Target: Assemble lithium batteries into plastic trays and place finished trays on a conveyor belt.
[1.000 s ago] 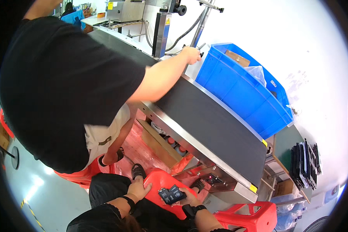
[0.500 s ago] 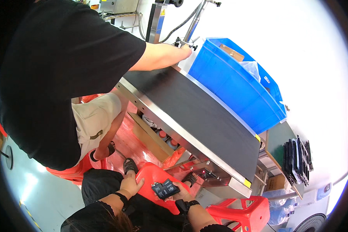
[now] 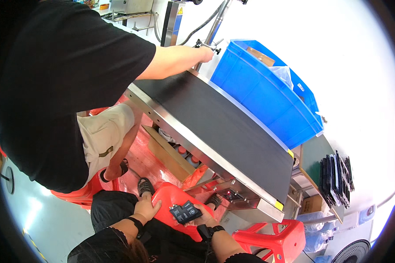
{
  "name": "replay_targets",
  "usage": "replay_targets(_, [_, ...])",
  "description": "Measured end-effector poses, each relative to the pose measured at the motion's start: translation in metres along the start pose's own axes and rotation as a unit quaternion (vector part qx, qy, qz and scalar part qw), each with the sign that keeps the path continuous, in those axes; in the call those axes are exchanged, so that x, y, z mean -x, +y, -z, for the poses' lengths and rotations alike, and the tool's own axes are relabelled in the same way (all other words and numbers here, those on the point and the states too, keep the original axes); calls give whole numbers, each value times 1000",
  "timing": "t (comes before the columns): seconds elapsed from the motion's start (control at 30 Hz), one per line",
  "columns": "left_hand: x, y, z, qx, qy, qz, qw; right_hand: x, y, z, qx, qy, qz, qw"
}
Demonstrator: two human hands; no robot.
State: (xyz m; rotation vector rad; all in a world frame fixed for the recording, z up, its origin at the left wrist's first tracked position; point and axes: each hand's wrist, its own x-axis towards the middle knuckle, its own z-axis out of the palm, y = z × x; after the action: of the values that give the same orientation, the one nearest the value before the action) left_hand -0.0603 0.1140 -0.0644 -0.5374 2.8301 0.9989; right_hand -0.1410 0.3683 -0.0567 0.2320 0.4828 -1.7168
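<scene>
In my right hand [image 3: 203, 215] is a flat black device [image 3: 186, 213] with white markings and a notched outline. My fingers grip it from its right side, over the red stool seat [image 3: 166, 193]. My left hand [image 3: 147, 207] rests at the left edge of that seat, with thumb and forefinger apart and no object visible in it; its other fingers are partly hidden. A black band circles each of my wrists.
A black conveyor belt [image 3: 215, 118] in a metal frame runs beyond my hands. Behind it stands a blue bin [image 3: 259, 96]. At left another person [image 3: 66, 92] reaches across to a clamp [image 3: 210, 46]. A second red stool [image 3: 278, 241] stands right; a cardboard box [image 3: 162, 153] lies below the belt.
The whole scene shifts slightly left in the view. Both my hands keep their places, and the black device stays in my right hand. The other person's arm stays at the clamp.
</scene>
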Motion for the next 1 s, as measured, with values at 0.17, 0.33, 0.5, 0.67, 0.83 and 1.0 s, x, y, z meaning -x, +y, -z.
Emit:
replay_targets(0.17, [0,3,5,13,-17,0,1000,0,-1,-10,10,-14,3,1000])
replay_targets(0.33, [-2,-1,1,26,-24,-5,999,-1,1,4,8,-4,2,1000])
replay_targets(0.5, [-4,-1,1,28,-22,-9,999,-1,-1,4,34,-6,-1,999])
replay_targets(0.67, [-4,0,2,22,-26,-4,999,-2,-4,1,39,-16,-12,999])
replay_targets(0.83, [1,-3,0,11,-15,-17,1000,1,1,-2,42,-18,-10,999])
replay_targets(1.0, [7,-7,-6,23,-4,-13,1000,2,6,-15,14,-45,-7,999])
